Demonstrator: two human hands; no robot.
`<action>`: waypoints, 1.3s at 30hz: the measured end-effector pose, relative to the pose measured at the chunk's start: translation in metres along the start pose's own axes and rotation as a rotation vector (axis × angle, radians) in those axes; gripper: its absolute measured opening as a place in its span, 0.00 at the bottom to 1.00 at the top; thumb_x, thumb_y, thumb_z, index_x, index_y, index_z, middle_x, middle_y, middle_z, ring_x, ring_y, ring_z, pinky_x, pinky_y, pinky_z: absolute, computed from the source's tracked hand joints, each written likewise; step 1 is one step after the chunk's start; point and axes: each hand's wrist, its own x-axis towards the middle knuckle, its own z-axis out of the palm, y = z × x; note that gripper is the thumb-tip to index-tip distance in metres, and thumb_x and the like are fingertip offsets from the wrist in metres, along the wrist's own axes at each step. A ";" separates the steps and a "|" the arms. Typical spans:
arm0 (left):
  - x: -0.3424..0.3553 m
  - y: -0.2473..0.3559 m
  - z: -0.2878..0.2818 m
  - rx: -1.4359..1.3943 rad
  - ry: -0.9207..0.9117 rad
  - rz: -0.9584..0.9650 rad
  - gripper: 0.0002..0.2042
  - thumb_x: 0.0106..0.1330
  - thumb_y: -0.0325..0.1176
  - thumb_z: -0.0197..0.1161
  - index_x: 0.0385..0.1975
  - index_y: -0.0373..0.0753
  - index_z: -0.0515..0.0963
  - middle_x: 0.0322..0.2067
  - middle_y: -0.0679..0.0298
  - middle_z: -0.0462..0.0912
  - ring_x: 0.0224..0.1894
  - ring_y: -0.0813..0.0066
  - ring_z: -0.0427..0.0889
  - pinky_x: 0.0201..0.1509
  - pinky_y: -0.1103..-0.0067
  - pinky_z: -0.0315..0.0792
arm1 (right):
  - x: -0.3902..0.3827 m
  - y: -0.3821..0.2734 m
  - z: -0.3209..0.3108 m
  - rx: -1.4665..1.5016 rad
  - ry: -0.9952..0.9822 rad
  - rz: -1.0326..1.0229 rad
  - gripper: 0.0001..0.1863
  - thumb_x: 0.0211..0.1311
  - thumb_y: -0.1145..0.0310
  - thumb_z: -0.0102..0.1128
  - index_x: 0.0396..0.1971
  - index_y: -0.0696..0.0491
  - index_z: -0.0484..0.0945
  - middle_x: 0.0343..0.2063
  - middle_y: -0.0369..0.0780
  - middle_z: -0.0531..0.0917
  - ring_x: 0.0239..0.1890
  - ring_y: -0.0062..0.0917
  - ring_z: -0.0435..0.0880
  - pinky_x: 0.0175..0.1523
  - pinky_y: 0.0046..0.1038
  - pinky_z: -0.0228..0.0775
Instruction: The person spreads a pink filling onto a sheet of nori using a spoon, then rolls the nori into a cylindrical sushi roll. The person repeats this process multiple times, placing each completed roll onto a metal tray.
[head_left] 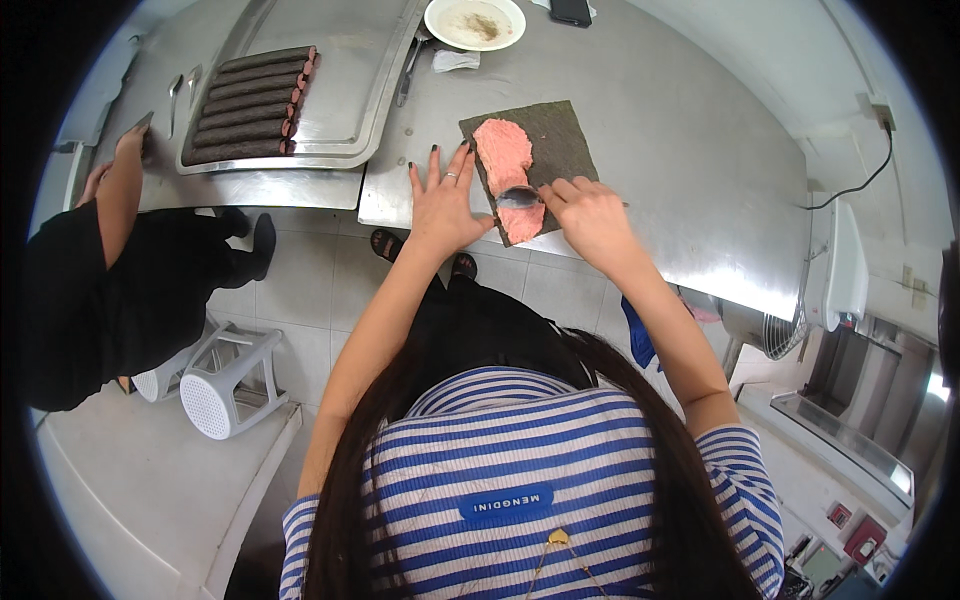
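Note:
A dark square nori sheet lies on the steel table in front of me. Pink minced paste forms a band along its left side. My right hand is closed around the handle of a metal spoon, whose bowl rests on the near part of the paste. Spread fingers show on my left hand, which is at the left edge of the sheet and holds nothing. Left of it, a metal tray carries several dark rolls with pink ends, lined up side by side.
A white bowl with some residue stands at the far side, near a crumpled white tissue and a dark-handled utensil. Another person's arm reaches in at the left, by a spoon. White stools stand on the floor.

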 end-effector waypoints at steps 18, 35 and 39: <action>0.000 0.003 -0.003 -0.005 -0.022 -0.023 0.49 0.46 0.52 0.70 0.68 0.38 0.54 0.71 0.63 0.51 0.73 0.51 0.45 0.72 0.49 0.37 | 0.063 0.018 0.039 -0.092 0.044 0.049 0.06 0.45 0.71 0.58 0.25 0.55 0.80 0.26 0.38 0.80 0.29 0.29 0.82 0.32 0.30 0.75; 0.000 0.004 -0.006 0.023 -0.023 -0.013 0.51 0.46 0.52 0.70 0.69 0.41 0.51 0.70 0.62 0.51 0.72 0.49 0.46 0.72 0.49 0.39 | 0.094 0.026 0.043 -0.044 -0.022 0.129 0.06 0.48 0.73 0.58 0.26 0.55 0.82 0.28 0.40 0.81 0.31 0.34 0.84 0.32 0.35 0.76; 0.000 0.004 -0.008 0.072 -0.010 0.020 0.50 0.46 0.53 0.69 0.69 0.39 0.52 0.70 0.62 0.53 0.72 0.50 0.48 0.73 0.50 0.37 | 0.102 0.027 0.040 -0.008 -0.079 0.188 0.08 0.50 0.69 0.58 0.24 0.56 0.83 0.26 0.45 0.83 0.32 0.37 0.85 0.33 0.37 0.77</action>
